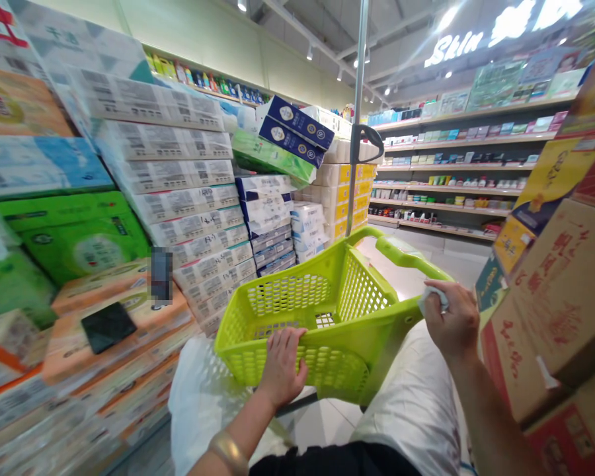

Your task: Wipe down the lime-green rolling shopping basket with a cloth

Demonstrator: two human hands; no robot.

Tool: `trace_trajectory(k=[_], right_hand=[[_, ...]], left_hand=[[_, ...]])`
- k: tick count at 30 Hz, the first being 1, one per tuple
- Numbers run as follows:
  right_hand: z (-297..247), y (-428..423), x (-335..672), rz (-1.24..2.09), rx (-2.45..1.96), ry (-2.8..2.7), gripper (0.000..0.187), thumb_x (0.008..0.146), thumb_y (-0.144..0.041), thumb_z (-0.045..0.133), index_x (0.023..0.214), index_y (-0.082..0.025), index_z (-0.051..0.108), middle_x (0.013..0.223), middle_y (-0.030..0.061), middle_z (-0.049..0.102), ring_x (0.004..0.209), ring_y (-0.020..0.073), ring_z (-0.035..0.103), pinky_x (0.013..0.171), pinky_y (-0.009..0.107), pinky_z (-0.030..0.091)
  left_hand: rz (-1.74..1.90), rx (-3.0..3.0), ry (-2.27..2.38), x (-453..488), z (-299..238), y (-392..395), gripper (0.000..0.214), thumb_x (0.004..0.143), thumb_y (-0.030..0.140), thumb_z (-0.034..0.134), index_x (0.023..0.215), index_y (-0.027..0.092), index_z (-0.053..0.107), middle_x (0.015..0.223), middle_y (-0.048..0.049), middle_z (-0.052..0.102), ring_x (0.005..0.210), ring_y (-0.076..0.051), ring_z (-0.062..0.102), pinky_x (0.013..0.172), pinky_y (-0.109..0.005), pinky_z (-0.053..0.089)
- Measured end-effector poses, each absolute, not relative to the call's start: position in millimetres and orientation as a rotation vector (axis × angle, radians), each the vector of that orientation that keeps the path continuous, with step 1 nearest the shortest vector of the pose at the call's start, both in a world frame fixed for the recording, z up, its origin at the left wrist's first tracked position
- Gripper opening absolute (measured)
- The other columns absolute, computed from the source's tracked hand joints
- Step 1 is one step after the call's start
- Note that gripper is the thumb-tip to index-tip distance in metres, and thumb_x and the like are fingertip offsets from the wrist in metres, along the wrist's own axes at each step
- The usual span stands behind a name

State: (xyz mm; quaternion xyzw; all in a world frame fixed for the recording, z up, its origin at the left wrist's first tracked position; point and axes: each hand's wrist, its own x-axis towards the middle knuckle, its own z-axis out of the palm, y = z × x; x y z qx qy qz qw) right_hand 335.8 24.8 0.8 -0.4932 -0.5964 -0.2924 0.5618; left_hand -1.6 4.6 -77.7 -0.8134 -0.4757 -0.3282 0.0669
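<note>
A lime-green plastic shopping basket (297,297) is tilted in front of me, empty inside. My left hand (282,367) grips its near rim, fingers curled over the edge; a gold bangle sits on that wrist. My right hand (453,317) is closed on a small white cloth or tissue (432,297), pressed against the basket's right side just below the green handle (406,254). White fabric (416,403) covers my lap under the basket.
Stacked tissue and paper packs (178,198) fill the left side, with a dark phone (108,326) lying on an orange pack. Brown cartons (560,304) stand at the right. A metal pole (357,119) rises behind the basket. Shelves (451,185) line the far aisle.
</note>
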Motion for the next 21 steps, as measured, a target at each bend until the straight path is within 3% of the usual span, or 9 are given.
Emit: trace_trajectory(k=[7, 13, 21], right_hand=[[1, -2, 306, -0.704, -1.08, -1.422, 0.015, 0.083, -0.016, 0.051, 0.089, -0.018, 0.065, 0.083, 0.0063, 0.067, 0.084, 0.0216, 0.061, 0.089, 0.04, 0.046], [1, -20, 283, -0.611, -1.044, -1.487, 0.015, 0.083, -0.015, 0.053, 0.092, -0.019, 0.065, 0.089, 0.0066, 0.067, 0.089, 0.022, 0.061, 0.092, 0.041, 0.044], [7, -25, 287, -0.566, -1.052, -1.537, 0.015, 0.084, -0.016, 0.054, 0.092, -0.019, 0.066, 0.089, 0.0062, 0.069, 0.087, 0.0213, 0.063, 0.088, 0.038, 0.045]], left_hand=[[-0.946, -2.397, -1.375, -29, -83, 27, 0.056, 0.069, 0.012, 0.048, 0.124, 0.018, 0.045, 0.115, -0.0097, 0.056, 0.114, -0.027, 0.05, 0.109, -0.051, 0.032], [-0.913, -2.212, -1.549, -34, -88, 38, 0.062, 0.07, 0.01, 0.049, 0.132, 0.017, 0.043, 0.138, -0.0123, 0.049, 0.137, -0.033, 0.033, 0.114, -0.057, 0.025], [-1.004, -2.347, -1.579, -36, -92, 39, 0.071, 0.071, 0.008, 0.047, 0.14, 0.017, 0.034, 0.145, -0.0125, 0.039, 0.144, -0.031, 0.021, 0.113, -0.055, 0.032]])
